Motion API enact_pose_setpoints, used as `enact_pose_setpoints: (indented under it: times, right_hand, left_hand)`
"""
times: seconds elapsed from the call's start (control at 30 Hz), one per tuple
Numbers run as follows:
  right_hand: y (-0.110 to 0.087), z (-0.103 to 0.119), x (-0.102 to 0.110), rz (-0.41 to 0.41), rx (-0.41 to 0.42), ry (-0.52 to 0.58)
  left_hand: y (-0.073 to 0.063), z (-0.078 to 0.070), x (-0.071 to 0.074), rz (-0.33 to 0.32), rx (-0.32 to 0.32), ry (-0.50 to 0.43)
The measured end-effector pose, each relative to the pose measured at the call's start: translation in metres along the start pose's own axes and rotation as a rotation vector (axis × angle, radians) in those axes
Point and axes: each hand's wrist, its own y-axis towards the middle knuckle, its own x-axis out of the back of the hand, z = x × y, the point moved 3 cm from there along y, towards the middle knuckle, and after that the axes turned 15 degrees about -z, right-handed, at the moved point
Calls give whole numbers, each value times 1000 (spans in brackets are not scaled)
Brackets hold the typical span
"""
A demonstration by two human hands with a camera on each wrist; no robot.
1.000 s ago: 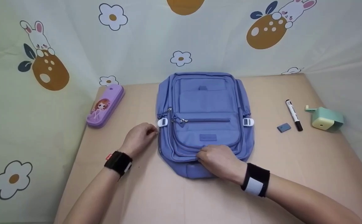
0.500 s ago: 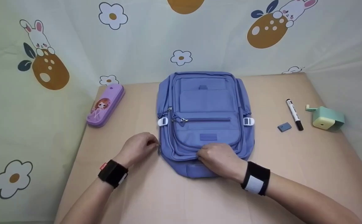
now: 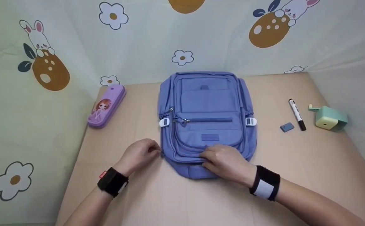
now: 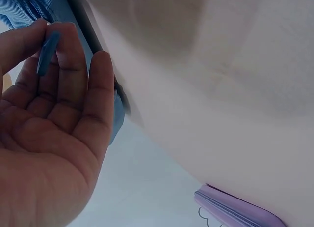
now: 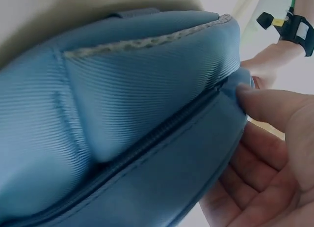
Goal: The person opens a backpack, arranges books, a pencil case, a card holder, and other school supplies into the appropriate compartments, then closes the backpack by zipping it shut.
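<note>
A blue backpack [image 3: 207, 102] lies front side up in the middle of the table. At its lower left edge, my left hand [image 3: 138, 155] pinches a zipper pull. In the left wrist view, the blue pull tab [image 4: 48, 54] shows between thumb and forefinger, beside the zipper teeth [image 4: 33, 8]. My right hand [image 3: 228, 161] grips the fabric at the bag's lower front. The right wrist view shows the thumb pressing a fold of cloth [image 5: 238, 89] by a zipper seam [image 5: 147, 146]; some fingers lie behind the bag's panel.
A purple pencil case [image 3: 107, 106] lies at the table's far left. On the right are a blue-grey eraser [image 3: 287, 127], a black-and-white marker [image 3: 297, 114] and a green-and-yellow pencil sharpener [image 3: 328, 119] with a crank. A printed curtain [image 3: 144, 40] borders the table [image 3: 157, 201].
My left hand has slid down the bag's left edge towards its lower corner, with the zipper pull. The right hand stays at the lower front, its wrist shifted slightly right.
</note>
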Motion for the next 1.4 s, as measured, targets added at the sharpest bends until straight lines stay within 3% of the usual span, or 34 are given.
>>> enact_pose_setpoints:
  times: [0.3,0.53,0.77,1.0,1.23,1.4]
  right_hand:
    - [-31,-20,29,-39,-47,-46]
    - [-46,-37,32,-81,-66,-60]
    - [-43,-42,28,-138,-57,-104]
    - [-36,-43,27,-133,-112,-119]
    - [-32,-43,29,-161,-124,-121]
    - [-30,-43,30,-178,-114,-111]
  left_hand:
    - [-3,1,-1,-25,22,-8]
    - [-5,-1,0,-33,64,-16]
    - [-7,-4,0,-25,115,-45]
    - [-14,-10,2,-14,111,-47]
    - [-20,-27,1,15,101,-91]
    - [-25,-41,-8,28,81,-149]
